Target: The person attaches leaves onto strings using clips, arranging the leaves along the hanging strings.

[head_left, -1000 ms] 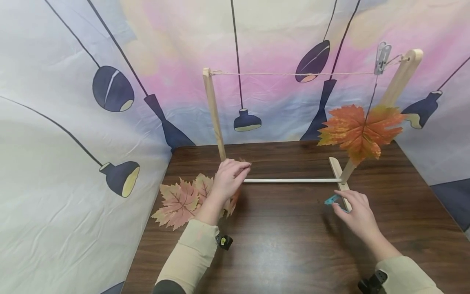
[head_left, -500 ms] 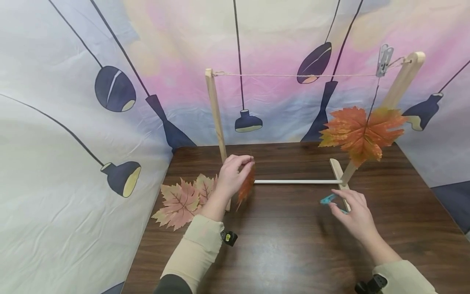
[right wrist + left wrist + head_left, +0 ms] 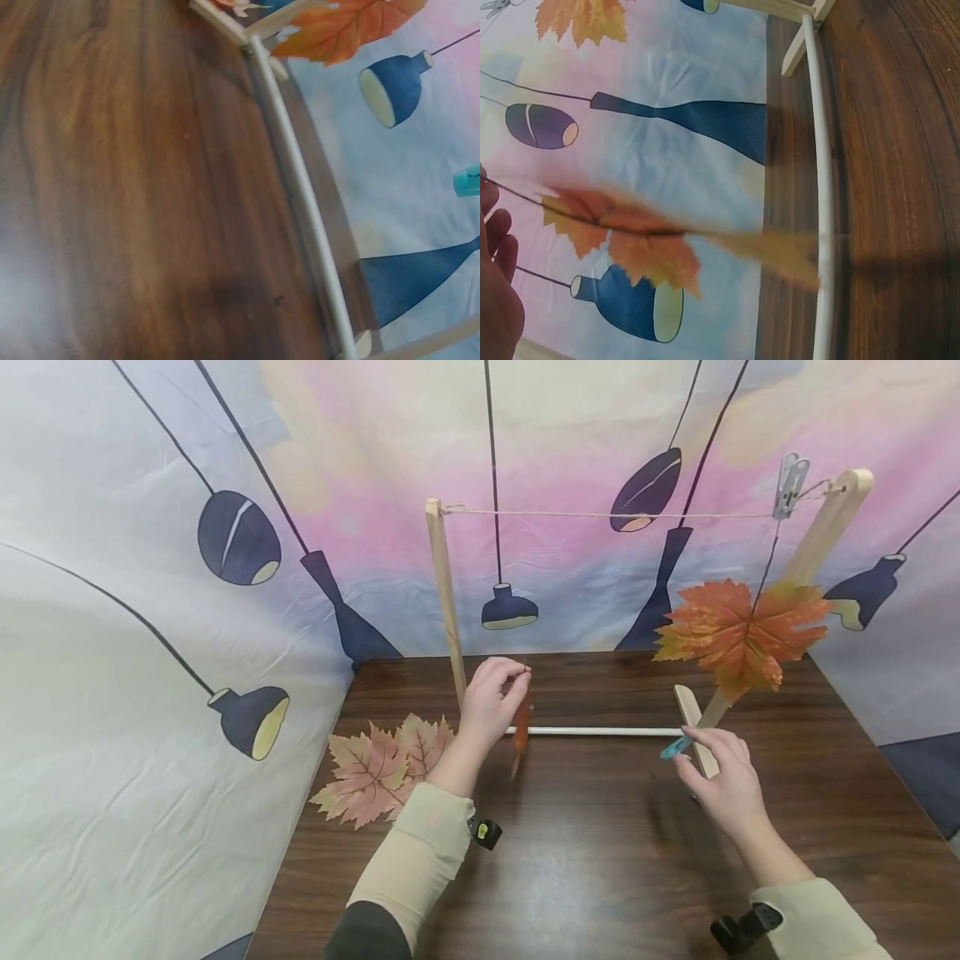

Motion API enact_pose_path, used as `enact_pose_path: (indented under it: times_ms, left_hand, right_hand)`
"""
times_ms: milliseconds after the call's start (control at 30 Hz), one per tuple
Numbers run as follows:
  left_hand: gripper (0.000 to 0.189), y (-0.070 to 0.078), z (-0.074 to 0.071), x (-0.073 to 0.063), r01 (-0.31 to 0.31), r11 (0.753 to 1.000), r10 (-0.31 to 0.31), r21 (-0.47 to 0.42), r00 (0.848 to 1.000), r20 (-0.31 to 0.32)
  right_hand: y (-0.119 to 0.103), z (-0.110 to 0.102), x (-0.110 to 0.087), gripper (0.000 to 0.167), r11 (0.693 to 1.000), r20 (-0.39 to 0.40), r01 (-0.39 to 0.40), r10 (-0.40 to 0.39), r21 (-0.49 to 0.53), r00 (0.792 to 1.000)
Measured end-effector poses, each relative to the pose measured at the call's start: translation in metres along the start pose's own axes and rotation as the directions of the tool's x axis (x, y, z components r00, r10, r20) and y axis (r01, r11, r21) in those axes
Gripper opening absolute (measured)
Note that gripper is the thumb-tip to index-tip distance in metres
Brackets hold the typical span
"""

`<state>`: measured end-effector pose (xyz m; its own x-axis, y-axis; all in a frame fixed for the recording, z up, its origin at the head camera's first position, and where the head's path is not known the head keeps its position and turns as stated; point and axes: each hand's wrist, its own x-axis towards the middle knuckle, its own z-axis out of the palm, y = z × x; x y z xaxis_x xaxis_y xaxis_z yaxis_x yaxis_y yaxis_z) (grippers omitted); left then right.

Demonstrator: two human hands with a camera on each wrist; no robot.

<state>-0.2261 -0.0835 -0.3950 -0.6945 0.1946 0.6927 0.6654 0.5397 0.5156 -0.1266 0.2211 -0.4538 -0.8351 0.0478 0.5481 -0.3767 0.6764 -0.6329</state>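
My left hand (image 3: 491,703) pinches the thin stem of an orange maple leaf (image 3: 522,727), which hangs nearly edge-on in the head view. In the left wrist view that leaf (image 3: 645,240) is blurred, its dark stem running up to the fingers. On the right, my right hand (image 3: 723,777) holds a small blue clothespin (image 3: 677,747) between thumb and fingers. Only a bit of that clothespin (image 3: 466,181) shows in the right wrist view. A grey clothespin (image 3: 791,487) clips another orange leaf (image 3: 746,631) by its stem to a string (image 3: 570,513).
Two wooden posts, left (image 3: 444,593) and right (image 3: 832,527), carry the string; a white rod (image 3: 600,732) joins them low down. Pinkish maple leaves (image 3: 375,768) lie at the left of the brown table (image 3: 570,877). A printed cloth (image 3: 360,460) hangs behind.
My left hand has lifted the orange leaf up and to the right, away from the pinkish leaves. My right hand has shifted slightly, and the blue clothespin has risen a little with it.
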Motion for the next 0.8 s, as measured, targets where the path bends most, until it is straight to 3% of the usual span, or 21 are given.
enact_pose_path:
  times_ms: [233, 533, 800]
  left_hand:
    - [0.011, 0.003, 0.001, 0.004, 0.054, 0.999, -0.054, -0.001, 0.996, 0.072]
    - [0.012, 0.009, 0.004, 0.012, 0.058, 0.996, -0.049, -0.071, 0.991, 0.125]
    - [0.012, 0.014, 0.010, 0.023, 0.067, 0.993, -0.046, -0.097, 0.978, 0.204]
  right_hand:
    - [-0.009, -0.005, 0.012, 0.041, 1.000, -0.020, 0.006, -0.005, 0.007, 1.000]
    - [-0.018, -0.019, 0.025, 0.040, 1.000, -0.035, 0.001, -0.001, -0.007, 0.999]
    - [-0.027, -0.034, 0.044, 0.039, 0.999, 0.004, -0.009, 0.009, -0.036, 1.000]
